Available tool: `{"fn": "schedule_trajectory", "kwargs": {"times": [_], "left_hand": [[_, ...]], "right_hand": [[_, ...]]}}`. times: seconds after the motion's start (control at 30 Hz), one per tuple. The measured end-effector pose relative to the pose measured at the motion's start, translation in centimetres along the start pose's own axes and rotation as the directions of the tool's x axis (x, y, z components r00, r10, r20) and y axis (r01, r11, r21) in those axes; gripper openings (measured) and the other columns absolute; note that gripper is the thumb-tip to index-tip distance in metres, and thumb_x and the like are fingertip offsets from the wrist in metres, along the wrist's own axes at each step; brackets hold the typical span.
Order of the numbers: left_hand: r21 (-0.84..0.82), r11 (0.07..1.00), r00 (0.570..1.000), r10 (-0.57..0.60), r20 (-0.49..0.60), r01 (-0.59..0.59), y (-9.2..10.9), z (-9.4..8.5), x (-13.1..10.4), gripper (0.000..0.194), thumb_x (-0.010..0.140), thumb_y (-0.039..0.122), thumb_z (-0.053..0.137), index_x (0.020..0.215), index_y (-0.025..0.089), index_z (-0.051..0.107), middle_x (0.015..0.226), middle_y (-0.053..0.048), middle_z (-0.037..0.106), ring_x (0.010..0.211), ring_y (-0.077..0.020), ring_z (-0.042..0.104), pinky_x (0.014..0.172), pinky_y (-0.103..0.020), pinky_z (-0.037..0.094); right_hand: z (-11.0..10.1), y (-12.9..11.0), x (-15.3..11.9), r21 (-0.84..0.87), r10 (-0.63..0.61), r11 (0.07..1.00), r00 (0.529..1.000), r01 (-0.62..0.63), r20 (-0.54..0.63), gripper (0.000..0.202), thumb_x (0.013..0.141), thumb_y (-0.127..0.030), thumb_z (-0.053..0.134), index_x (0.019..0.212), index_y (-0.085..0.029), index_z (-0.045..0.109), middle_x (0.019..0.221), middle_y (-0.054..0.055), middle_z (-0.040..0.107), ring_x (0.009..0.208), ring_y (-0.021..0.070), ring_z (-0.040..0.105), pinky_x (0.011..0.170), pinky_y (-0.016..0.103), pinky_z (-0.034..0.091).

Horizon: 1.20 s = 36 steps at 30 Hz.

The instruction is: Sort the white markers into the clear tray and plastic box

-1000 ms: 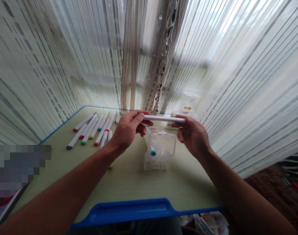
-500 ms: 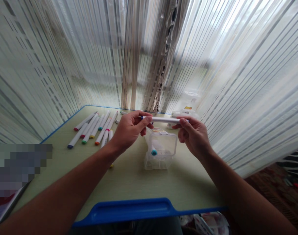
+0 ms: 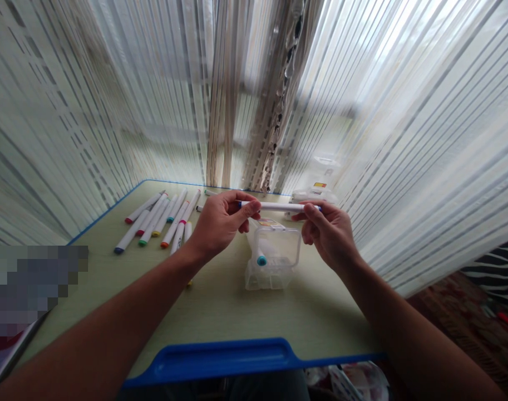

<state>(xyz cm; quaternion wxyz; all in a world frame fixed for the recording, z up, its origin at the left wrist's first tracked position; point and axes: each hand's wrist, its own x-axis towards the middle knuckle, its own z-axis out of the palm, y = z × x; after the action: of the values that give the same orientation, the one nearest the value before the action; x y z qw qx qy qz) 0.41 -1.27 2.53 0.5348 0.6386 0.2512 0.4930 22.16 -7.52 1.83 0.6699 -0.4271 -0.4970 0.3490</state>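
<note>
A white marker [image 3: 281,206] with blue ends is held level above the table. My left hand [image 3: 224,220] pinches its left end between thumb and fingers, and my right hand [image 3: 331,228] grips its right end. Below and between the hands stands a clear plastic case [image 3: 268,278] with its lid raised. A marker with a teal end [image 3: 261,260] shows at the case. Left of my left hand, several white markers with coloured ends [image 3: 153,220] lie in a loose pile, some partly hidden by my hand and forearm.
Another clear case [image 3: 314,195] is at the table's back right. The pale green table [image 3: 237,314] has a blue front ledge [image 3: 224,355]. Striped curtains [image 3: 166,100] hang behind it. A pixelated dark object [image 3: 24,301] is at the left edge.
The marker's right end has dipped slightly, and my right hand has shifted a little to the left along with it. Both hands keep their hold.
</note>
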Motion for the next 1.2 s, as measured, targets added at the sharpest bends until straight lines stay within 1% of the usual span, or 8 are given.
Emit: {"fn": "schedule_trajectory", "kwargs": {"times": [0.2, 0.33, 0.47, 0.6, 0.73, 0.83, 1.03, 1.2], "left_hand": [[-0.075, 0.996, 0.998, -0.06, -0.024, 0.058, 0.0, 0.15, 0.07, 0.033, 0.091, 0.04, 0.071, 0.104, 0.01, 0.071, 0.082, -0.01, 0.077, 0.05, -0.0087, 0.059, 0.05, -0.022, 0.047], [-0.135, 0.988, 0.997, -0.077, -0.027, 0.073, -0.19, 0.11, 0.17, 0.036, 0.093, 0.043, 0.067, 0.107, 0.01, 0.071, 0.082, -0.01, 0.077, 0.05, -0.0096, 0.06, 0.051, -0.024, 0.048], [-0.14, 0.987, 0.996, -0.084, -0.03, 0.079, -0.28, 0.09, 0.23, 0.036, 0.093, 0.042, 0.067, 0.108, 0.009, 0.071, 0.08, -0.01, 0.077, 0.05, -0.0102, 0.06, 0.051, -0.024, 0.049], [-0.086, 0.995, 0.999, -0.048, -0.013, 0.047, -0.18, 0.08, 0.12, 0.033, 0.091, 0.039, 0.071, 0.101, 0.008, 0.071, 0.076, -0.009, 0.076, 0.05, -0.0092, 0.059, 0.049, -0.022, 0.047], [-0.045, 0.999, 0.999, -0.028, 0.016, 0.029, -0.05, -0.01, -0.05, 0.031, 0.086, 0.037, 0.077, 0.097, 0.009, 0.071, 0.073, -0.006, 0.074, 0.051, -0.0084, 0.058, 0.05, -0.02, 0.047], [-0.016, 0.999, 0.999, -0.033, 0.032, 0.033, -0.02, -0.03, -0.13, 0.031, 0.081, 0.035, 0.082, 0.095, 0.009, 0.071, 0.072, -0.005, 0.074, 0.052, -0.0084, 0.059, 0.051, -0.02, 0.047], [0.019, 0.999, 0.999, -0.033, 0.036, 0.032, 0.03, 0.01, -0.2, 0.033, 0.075, 0.033, 0.087, 0.094, 0.01, 0.072, 0.069, -0.003, 0.072, 0.052, -0.0088, 0.058, 0.051, -0.02, 0.048], [0.007, 1.0, 0.999, -0.021, 0.027, 0.02, 0.05, 0.05, -0.02, 0.029, 0.081, 0.033, 0.082, 0.093, 0.009, 0.071, 0.071, -0.004, 0.072, 0.051, -0.0082, 0.058, 0.05, -0.02, 0.047]], "right_hand": [[-0.09, -0.23, 0.06, 0.056, 0.041, 0.998, 0.999, -0.042, 0.006, 0.031, 0.085, -0.046, 0.073, 0.099, -0.017, 0.074, 0.077, 0.007, 0.079, 0.034, 0.0099, 0.054, 0.031, 0.023, 0.036], [-0.37, 0.0, 0.16, 0.06, 0.034, 0.998, 0.999, -0.035, 0.02, 0.032, 0.089, -0.046, 0.067, 0.101, -0.017, 0.074, 0.082, 0.009, 0.08, 0.039, 0.0117, 0.057, 0.032, 0.024, 0.037], [-0.5, 0.14, 0.2, 0.051, 0.023, 0.998, 0.999, -0.024, 0.037, 0.033, 0.092, -0.047, 0.064, 0.102, -0.017, 0.073, 0.083, 0.009, 0.08, 0.041, 0.0125, 0.059, 0.033, 0.024, 0.038], [-0.3, -0.04, 0.16, 0.043, 0.022, 0.999, 1.0, -0.023, 0.014, 0.033, 0.088, -0.048, 0.07, 0.098, -0.018, 0.074, 0.079, 0.007, 0.08, 0.036, 0.0104, 0.055, 0.032, 0.023, 0.037], [-0.05, -0.15, 0.17, 0.028, 0.013, 1.0, 1.0, -0.012, -0.01, 0.031, 0.079, -0.045, 0.081, 0.091, -0.017, 0.074, 0.073, 0.006, 0.078, 0.034, 0.0085, 0.053, 0.031, 0.021, 0.034], [-0.02, -0.04, 0.18, 0.021, -0.003, 1.0, 1.0, 0.004, -0.02, 0.029, 0.076, -0.042, 0.085, 0.087, -0.017, 0.074, 0.071, 0.005, 0.077, 0.033, 0.008, 0.053, 0.031, 0.02, 0.034], [-0.16, 0.34, 0.1, 0.016, -0.017, 1.0, 1.0, 0.017, 0.001, 0.025, 0.073, -0.033, 0.089, 0.085, -0.018, 0.074, 0.069, 0.003, 0.077, 0.035, 0.0072, 0.053, 0.032, 0.019, 0.038], [-0.09, 0.32, 0.16, 0.036, -0.007, 0.999, 1.0, 0.007, -0.001, 0.024, 0.077, -0.037, 0.085, 0.086, -0.018, 0.074, 0.07, 0.003, 0.077, 0.034, 0.0069, 0.053, 0.032, 0.019, 0.036]]}}
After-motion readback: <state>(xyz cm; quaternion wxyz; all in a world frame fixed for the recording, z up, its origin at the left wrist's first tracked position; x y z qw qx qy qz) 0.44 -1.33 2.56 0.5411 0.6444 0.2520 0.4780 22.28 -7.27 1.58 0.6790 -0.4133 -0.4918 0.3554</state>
